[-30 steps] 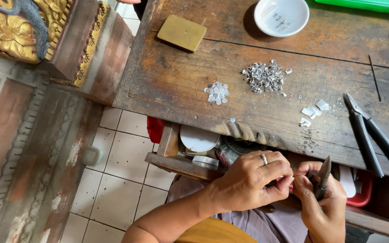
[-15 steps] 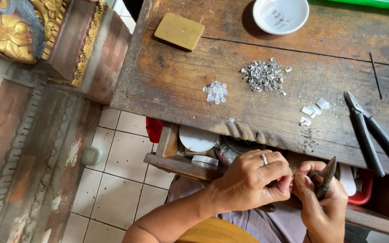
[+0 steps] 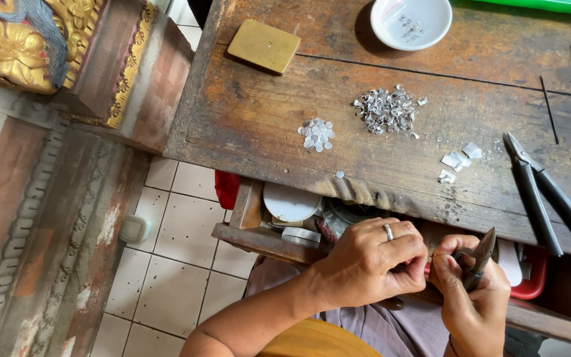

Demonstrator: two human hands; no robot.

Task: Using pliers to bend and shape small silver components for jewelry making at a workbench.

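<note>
Nearest, the left hand (image 3: 371, 264), fingers curled shut, pinches a thin wire (image 3: 439, 256) against the small pliers (image 3: 478, 259) gripped in the closed right hand (image 3: 474, 301). Beyond them lies an open drawer (image 3: 252, 228). Farther off, the wooden bench (image 3: 266, 132) carries metal scraps (image 3: 386, 110) and a white bowl (image 3: 411, 21).

Pretty beat-up dark wooden workbench (image 3: 259, 125), scratched all over, with a long crack running across the top and a chewed-up front edge. Sitting on it: a flat brass-coloured rectangular block (image 3: 264, 45) near the back left corner, a small white round dish (image 3: 411, 22) at the back, a heap of tiny curled silver metal bits (image 3: 386, 110) in the middle, a smaller cluster of flat silver discs (image 3: 316, 134) just left of that, a few pale square scraps (image 3: 460, 158), and black-handled pliers (image 3: 544, 193) lying over on the right.
</note>
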